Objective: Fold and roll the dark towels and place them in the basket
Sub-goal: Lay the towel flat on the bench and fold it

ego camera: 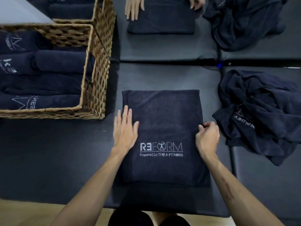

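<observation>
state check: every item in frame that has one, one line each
folded towel: flat on the mat, logo up, not yet rolled
left hand: open, flat on the towel's left edge
right hand: grip pinching the towel's right edge
basket: holds several rolled towels
rolled towels: rolled, lying in the basket
towel pile: crumpled, unfolded, right of the folded towel

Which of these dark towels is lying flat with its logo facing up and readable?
The folded towel between the person's hands, showing "REFORM". The towels in the basket are rolled, and the pile to the right is crumpled.
</observation>
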